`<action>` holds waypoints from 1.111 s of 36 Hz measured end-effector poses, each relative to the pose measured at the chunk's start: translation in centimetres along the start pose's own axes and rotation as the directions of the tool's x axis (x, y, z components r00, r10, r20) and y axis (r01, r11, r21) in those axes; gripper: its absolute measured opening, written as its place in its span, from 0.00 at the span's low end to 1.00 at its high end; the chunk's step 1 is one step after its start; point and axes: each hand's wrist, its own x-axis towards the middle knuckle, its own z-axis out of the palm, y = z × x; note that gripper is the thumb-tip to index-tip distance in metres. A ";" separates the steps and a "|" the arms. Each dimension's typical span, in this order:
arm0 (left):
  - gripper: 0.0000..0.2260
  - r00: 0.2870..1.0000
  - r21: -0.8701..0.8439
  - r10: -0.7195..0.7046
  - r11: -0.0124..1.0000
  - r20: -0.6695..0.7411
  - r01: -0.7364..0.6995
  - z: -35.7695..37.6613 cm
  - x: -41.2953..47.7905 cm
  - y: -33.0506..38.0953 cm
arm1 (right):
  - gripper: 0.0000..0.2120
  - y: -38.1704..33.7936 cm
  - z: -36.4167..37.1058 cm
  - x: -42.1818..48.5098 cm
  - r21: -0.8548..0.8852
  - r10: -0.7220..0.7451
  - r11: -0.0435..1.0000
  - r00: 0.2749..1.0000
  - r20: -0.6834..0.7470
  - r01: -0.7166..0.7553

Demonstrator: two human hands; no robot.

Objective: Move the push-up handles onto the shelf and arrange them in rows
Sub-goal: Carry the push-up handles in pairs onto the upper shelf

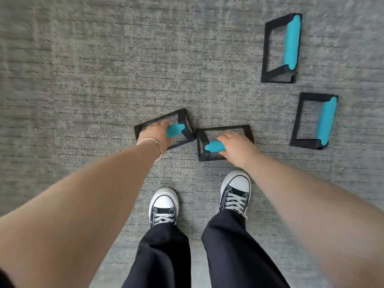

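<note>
Already each hand has a push-up handle under it on the grey carpet, just ahead of the person's shoes. The left hand [154, 135] wraps the turquoise bar of the left handle [164, 129], its grip closed round that bar, with only the bar's right end showing past the knuckles; this frame lies skewed, its long axis rising toward the upper right. The right hand [236, 147] is closed over the bar of the right handle [225, 142], which lies nearly level across the view, the bar's left end poking out beyond the fingers. The two frames touch, or very nearly, at their inner corners, so lifting them straight up rather than dragging seems the safer way to part them. Two more handles rest well apart to the right: a far handle [280, 48] at the upper right and a near handle [313, 121] below it, both with bars running roughly away from the person and on their right sides. These lie nearer the right hand. No shelf shows in the view, so which way the carry must go cannot be told. The carpet [72, 90] to the left and ahead is open, with room to rise and turn.
</note>
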 end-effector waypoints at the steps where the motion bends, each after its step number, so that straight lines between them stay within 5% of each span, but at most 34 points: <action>1: 0.20 1.000 0.005 -0.006 1.000 -0.013 0.006 0.1 0.2 -0.1 | 0.21 0.2 0.1 0.1 0.007 0.005 1.000 1.000 -0.005 -0.005; 6: 0.15 0.999 -0.027 -0.037 0.999 0.010 0.037 -0.4 -0.3 0.3 | 0.20 0.7 -0.5 -0.6 0.117 0.051 0.992 0.999 -0.012 -0.049; 10: 0.14 0.993 -0.202 -0.119 0.972 0.007 0.118 -2.9 -3.3 1.4 | 0.20 0.0 -4.0 -4.2 0.316 0.221 0.929 0.974 -0.059 -0.192; 14: 0.14 0.987 -0.291 -0.156 0.947 -0.043 0.137 -8.4 -8.8 3.6 | 0.18 -1.5 -10.0 -10.3 0.520 0.460 0.778 0.884 -0.088 -0.353; 19: 0.15 0.984 -0.387 -0.162 0.914 -0.079 0.120 -19.0 -17.8 7.3 | 0.16 -4.5 -19.8 -19.4 0.748 0.632 0.542 0.772 -0.061 -0.384; 28: 0.23 0.955 -0.597 -0.124 0.800 -0.271 -0.065 -40.9 -35.7 14.7 | 0.15 -10.3 -39.9 -36.4 0.980 0.817 0.190 0.565 -0.119 -0.067; 40: 0.15 0.883 -0.671 0.024 0.641 -0.468 -0.373 -58.8 -49.7 25.8 | 0.15 -10.0 -60.8 -51.0 0.932 0.838 0.226 0.430 -0.335 0.285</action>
